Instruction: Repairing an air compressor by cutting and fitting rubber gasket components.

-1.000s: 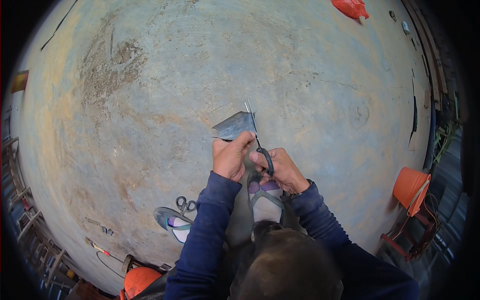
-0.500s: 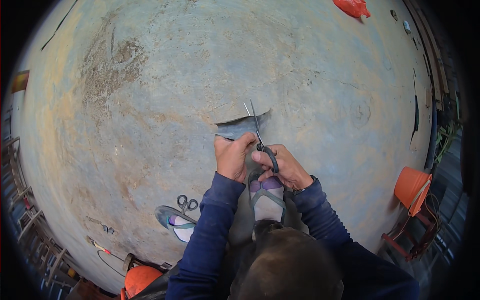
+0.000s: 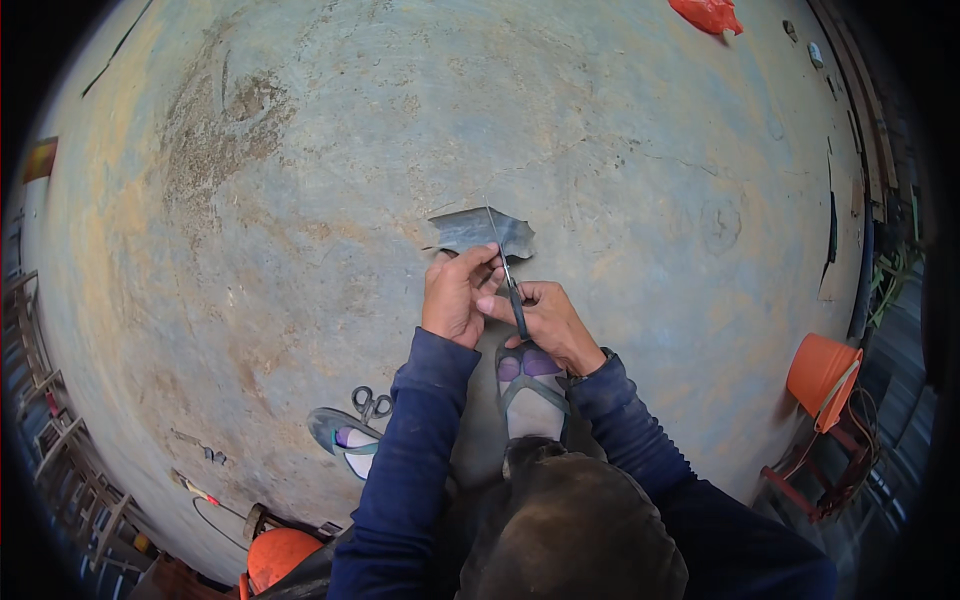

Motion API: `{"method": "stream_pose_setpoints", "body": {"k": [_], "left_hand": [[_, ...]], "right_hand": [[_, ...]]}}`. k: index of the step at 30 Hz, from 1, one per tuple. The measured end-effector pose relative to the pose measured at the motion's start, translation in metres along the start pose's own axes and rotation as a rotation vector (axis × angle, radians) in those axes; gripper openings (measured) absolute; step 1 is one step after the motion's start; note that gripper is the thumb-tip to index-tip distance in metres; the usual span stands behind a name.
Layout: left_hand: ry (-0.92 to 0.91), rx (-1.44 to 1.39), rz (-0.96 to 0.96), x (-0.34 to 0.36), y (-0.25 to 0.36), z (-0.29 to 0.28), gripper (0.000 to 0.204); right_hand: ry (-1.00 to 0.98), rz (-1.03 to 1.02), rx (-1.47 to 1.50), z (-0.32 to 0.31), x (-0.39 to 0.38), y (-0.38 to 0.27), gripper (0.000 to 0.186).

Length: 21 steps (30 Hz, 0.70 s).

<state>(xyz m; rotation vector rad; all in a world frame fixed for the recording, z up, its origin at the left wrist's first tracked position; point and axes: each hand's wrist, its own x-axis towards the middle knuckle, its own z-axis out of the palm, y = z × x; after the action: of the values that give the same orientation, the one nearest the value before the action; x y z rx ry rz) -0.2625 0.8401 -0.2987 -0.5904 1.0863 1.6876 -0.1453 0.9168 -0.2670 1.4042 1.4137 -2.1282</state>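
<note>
A dark grey, flexible sheet [image 3: 462, 231] with uneven edges is held over the concrete floor in front of me. My left hand [image 3: 458, 302] is closed on its near edge, thumb and fingers pinched together. In my right hand [image 3: 553, 325] are scissors with black handles [image 3: 519, 312], their blades pointing away from me and nearly together across the sheet. How far they have cut cannot be made out. The two hands are close together, just beyond my right foot in a sandal [image 3: 533, 405]. A second pair of scissors [image 3: 371, 403] lies by my left foot.
To the right, an orange bucket [image 3: 822, 372] rests by a dark red stand [image 3: 825, 470]. A red plastic bag [image 3: 707, 15] lies far off on the floor. Wooden racks [image 3: 85, 480] line the left side, and an orange rounded object [image 3: 280, 558] is at lower left.
The scissor blades have come from slightly apart to nearly together. The sheet has tilted to show more of its face, and my left hand has turned and shifted slightly left.
</note>
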Motion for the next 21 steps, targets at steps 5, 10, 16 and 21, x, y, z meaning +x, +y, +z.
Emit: {"method": "stream_pose_setpoints", "body": {"k": [5, 10, 16, 21], "left_hand": [[-0.112, -0.012, -0.168, 0.0067, 0.0025, -0.0082, 0.012], [-0.072, -0.113, -0.238, 0.0047, -0.0028, 0.0012, 0.018], [-0.101, -0.034, -0.167, 0.0098, -0.0006, -0.0033, 0.015], [-0.074, 0.131, -0.108, 0.0005, 0.0034, 0.0013, 0.017]], "right_hand": [[0.040, -0.003, -0.026, 0.0039, -0.0007, -0.0027, 0.047], [0.066, 0.032, 0.045, 0.0043, 0.0046, -0.0010, 0.048], [0.062, 0.022, -0.016, 0.0062, 0.0054, -0.0013, 0.051], [-0.004, -0.007, 0.079, 0.0072, 0.0038, -0.0074, 0.053]]}}
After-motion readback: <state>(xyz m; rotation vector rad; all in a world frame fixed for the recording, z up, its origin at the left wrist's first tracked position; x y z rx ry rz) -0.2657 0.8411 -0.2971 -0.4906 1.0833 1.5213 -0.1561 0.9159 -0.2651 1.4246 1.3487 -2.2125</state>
